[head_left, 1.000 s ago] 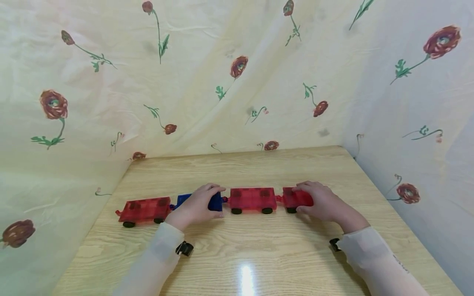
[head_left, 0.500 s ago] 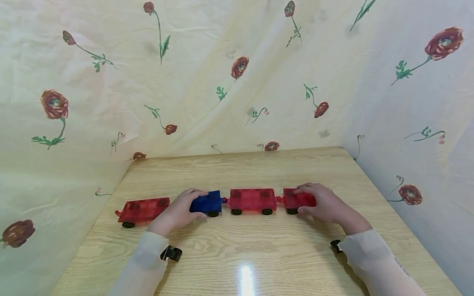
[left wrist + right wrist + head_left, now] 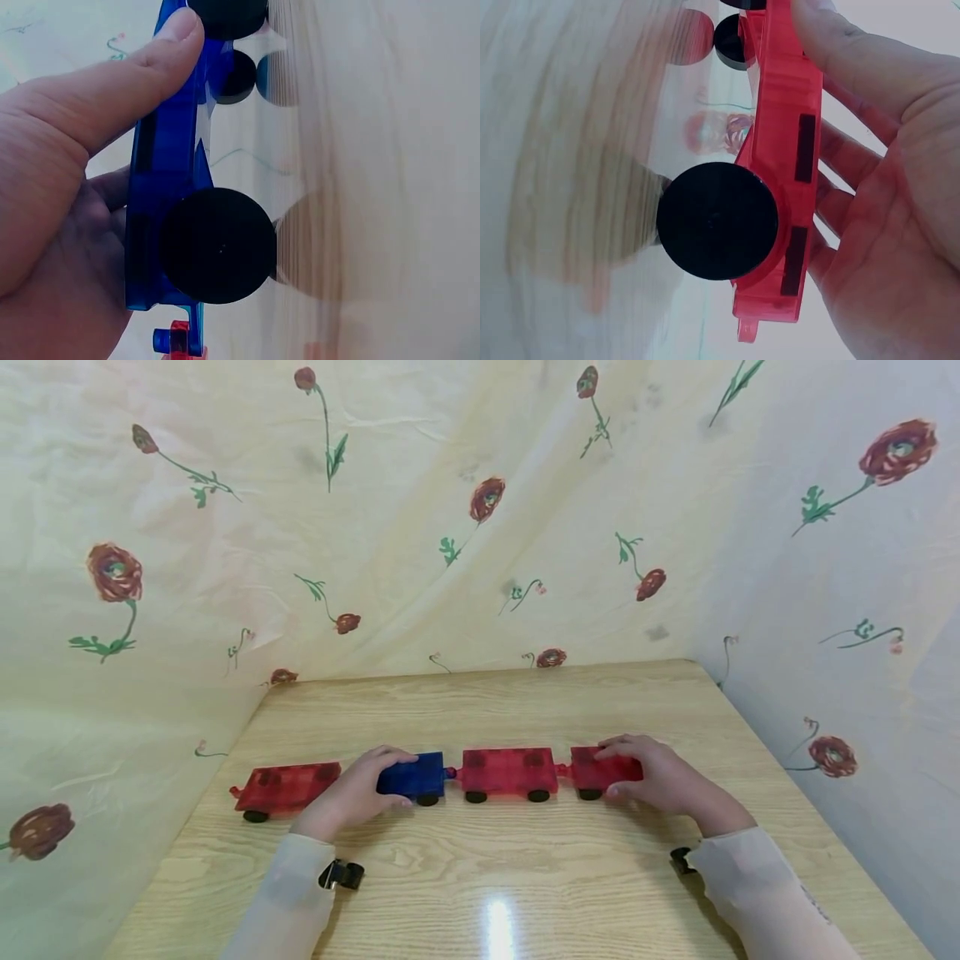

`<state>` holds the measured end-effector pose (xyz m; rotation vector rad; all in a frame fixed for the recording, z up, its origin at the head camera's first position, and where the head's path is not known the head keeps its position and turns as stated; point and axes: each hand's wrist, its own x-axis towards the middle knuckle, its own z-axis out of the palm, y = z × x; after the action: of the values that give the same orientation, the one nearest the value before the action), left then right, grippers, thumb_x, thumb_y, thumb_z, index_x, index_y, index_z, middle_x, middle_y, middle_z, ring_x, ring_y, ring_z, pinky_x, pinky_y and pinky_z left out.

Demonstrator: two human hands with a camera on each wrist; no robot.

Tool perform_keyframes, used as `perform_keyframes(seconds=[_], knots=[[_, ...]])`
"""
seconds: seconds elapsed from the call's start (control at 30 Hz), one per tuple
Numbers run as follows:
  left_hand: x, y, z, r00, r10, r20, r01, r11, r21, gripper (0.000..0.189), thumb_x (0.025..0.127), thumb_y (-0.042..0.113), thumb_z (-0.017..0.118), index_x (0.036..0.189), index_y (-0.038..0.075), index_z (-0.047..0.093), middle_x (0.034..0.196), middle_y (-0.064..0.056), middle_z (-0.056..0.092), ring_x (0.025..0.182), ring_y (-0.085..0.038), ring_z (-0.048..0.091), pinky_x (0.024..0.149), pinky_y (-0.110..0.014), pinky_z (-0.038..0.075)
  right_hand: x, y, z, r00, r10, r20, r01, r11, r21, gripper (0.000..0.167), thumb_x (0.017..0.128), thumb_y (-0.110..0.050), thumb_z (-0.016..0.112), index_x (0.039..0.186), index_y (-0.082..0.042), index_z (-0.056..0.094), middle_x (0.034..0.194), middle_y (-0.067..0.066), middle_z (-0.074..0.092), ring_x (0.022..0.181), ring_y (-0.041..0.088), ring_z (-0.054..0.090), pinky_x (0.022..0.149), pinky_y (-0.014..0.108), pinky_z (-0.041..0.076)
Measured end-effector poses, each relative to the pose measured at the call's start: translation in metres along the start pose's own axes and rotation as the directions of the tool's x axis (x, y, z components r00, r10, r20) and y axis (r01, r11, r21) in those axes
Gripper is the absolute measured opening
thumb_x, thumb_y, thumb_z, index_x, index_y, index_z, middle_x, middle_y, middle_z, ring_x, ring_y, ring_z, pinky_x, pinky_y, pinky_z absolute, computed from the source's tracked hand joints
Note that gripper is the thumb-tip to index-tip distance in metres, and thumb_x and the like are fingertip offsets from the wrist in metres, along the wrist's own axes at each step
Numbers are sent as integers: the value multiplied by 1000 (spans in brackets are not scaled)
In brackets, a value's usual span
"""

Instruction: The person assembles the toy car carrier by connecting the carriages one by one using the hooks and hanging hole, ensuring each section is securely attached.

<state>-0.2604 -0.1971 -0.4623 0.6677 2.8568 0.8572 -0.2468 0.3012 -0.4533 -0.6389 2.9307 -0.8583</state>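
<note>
Four toy train cars stand in a row on the table. My left hand (image 3: 348, 795) grips the blue train car (image 3: 420, 777), thumb on its near side and fingers around the far side. In the left wrist view, a red ring (image 3: 178, 339) sits at the blue car's lower hitch. My right hand (image 3: 660, 781) holds the rightmost red train car (image 3: 588, 768) from its right part; its black wheel (image 3: 718, 221) shows in the right wrist view. Between the hands is the middle red train car (image 3: 507, 772), joined by small hitches at both ends.
Left of the left hand stands another red train car (image 3: 288, 787), partly covered by that hand. The wooden table (image 3: 450, 893) meets a flowered cloth (image 3: 405, 527) at the back and sides. Black wrist straps (image 3: 345, 874) show at both cuffs.
My left hand has slid left along the blue car, uncovering its right end. Lately the cars have shifted slightly toward me. My right hand keeps its hold on the rightmost car.
</note>
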Motion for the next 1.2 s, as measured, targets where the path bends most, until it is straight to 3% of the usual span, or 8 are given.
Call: perform_keyframes(seconds=[0.7, 1.0, 1.2], knots=[[1, 0, 0, 1000, 3, -2, -3, 1000, -16, 69, 86, 30, 89, 149, 23, 60, 151, -1, 53, 144, -33, 45, 114, -58, 41, -1, 4, 0, 1000, 23, 18, -24, 999, 43, 50, 86, -19, 89, 133, -17, 73, 151, 12, 56, 140, 44, 46, 107, 62, 46], [1, 5, 0, 1000, -25, -7, 25, 1000, -18, 72, 84, 29, 91, 149, 22, 60, 155, -5, 49, 146, -35, 43, 113, -59, 41, -2, -1, -4, 1000, 20, 0, -20, 998, 53, 52, 83, -18, 92, 132, -11, 74, 150, 14, 57, 139, 46, 47, 107, 61, 47], [1, 5, -4, 1000, -23, -10, 23, 998, -62, 69, 89, 37, 86, 150, 24, 58, 153, 0, 50, 145, -34, 43, 113, -62, 40, 1, -5, -8, 999, 43, -17, -42, 998, 56, 46, 88, -21, 88, 131, -13, 74, 149, 14, 58, 136, 44, 49, 105, 62, 47]])
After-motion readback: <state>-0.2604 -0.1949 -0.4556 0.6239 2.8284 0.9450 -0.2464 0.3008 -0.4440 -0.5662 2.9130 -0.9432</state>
